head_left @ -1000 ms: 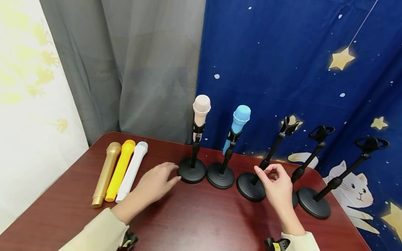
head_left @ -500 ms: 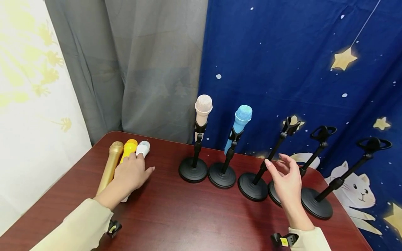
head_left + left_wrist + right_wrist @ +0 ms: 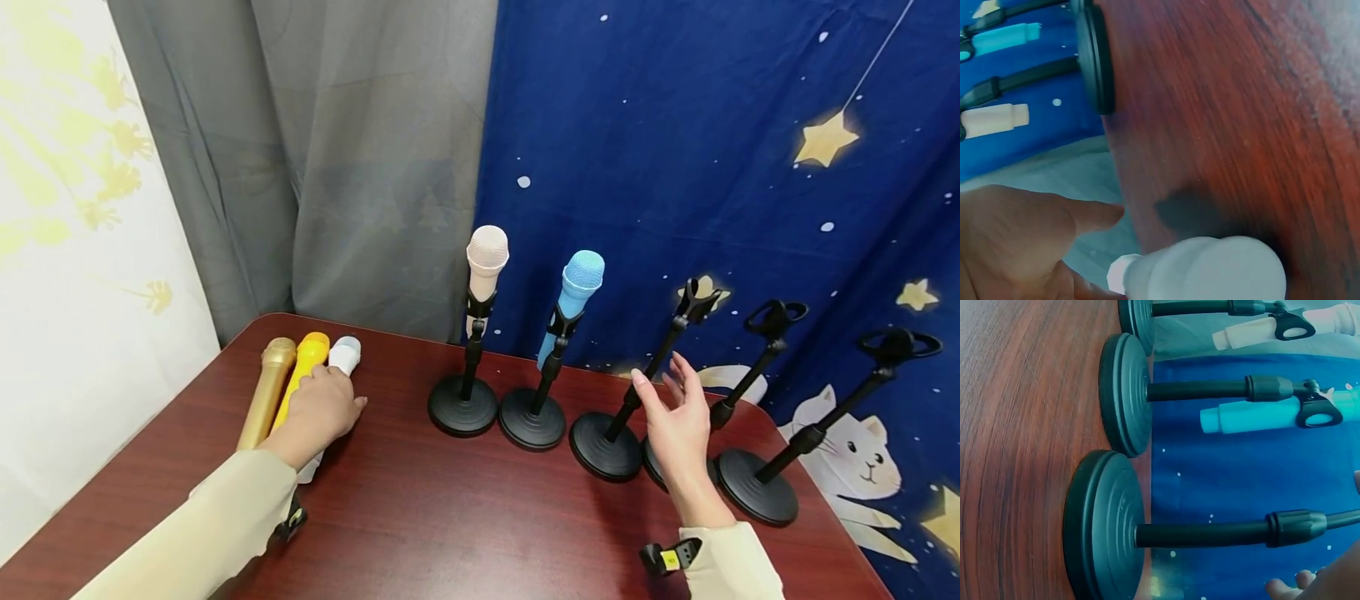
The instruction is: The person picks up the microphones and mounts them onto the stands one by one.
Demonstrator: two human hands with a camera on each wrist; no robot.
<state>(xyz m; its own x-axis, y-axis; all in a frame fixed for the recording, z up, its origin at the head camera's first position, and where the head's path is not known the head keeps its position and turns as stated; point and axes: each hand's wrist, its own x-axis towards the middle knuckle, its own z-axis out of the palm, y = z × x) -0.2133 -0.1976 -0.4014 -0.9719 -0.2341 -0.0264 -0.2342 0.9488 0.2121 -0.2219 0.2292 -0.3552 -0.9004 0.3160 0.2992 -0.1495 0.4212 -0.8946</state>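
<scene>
My left hand [image 3: 324, 408] lies over the white microphone [image 3: 345, 353] at the table's left, fingers curled over its far side and mostly hidden. The thumb stretches out to the right, and the microphone's blunt end [image 3: 1235, 269] shows close up in the left wrist view. Beside it lie a yellow microphone [image 3: 309, 354] and a gold microphone [image 3: 266, 392]. My right hand [image 3: 681, 425] hovers at the pole of the middle black microphone stand [image 3: 606, 447], thumb and fingers spread apart; in the right wrist view its fingers [image 3: 1285, 589] show at the lower right.
A pale pink microphone [image 3: 487, 250] and a blue microphone [image 3: 582, 275] are clipped upright in the two left stands. Two more stands with bare clips [image 3: 776, 317] [image 3: 898, 343] are at the right. Gray and blue curtains [image 3: 375, 167] hang behind the table [image 3: 450, 517].
My left hand has moved left from beside the leftmost stand onto the white microphone. My right hand has risen slightly along the middle stand, its fingers opening wider.
</scene>
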